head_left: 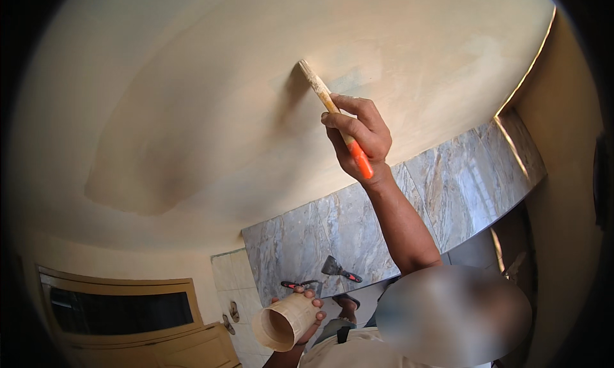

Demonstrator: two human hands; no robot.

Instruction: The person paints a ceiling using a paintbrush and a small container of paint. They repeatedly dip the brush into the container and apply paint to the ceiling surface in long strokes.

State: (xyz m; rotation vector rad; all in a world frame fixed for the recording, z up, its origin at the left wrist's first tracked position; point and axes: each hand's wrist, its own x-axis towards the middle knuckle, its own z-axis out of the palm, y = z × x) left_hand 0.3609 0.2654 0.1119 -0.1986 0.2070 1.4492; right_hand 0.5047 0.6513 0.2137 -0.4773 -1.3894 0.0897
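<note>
My right hand [361, 131] is closed round a paintbrush [348, 141] with an orange handle end. Its pale, paint-caked tip meets the cream wall [211, 106], or sits very close to it, and casts a shadow there. A large darker patch spreads over the wall to the left of the brush. Lower down, my left hand [313, 313] grips a cream cylindrical container [307, 313] from its right side, fingers wrapped over it. The container is tilted, with its round mouth facing down-left in the picture; its contents cannot be made out.
Two putty knives, one [339, 269] with a broad dark blade and another [291, 284] by the container, lie on the grey marbled counter [281, 246]. A wooden frame [115, 281] with a dark pane is at lower left. Wall sockets [234, 310] sit on white tiles.
</note>
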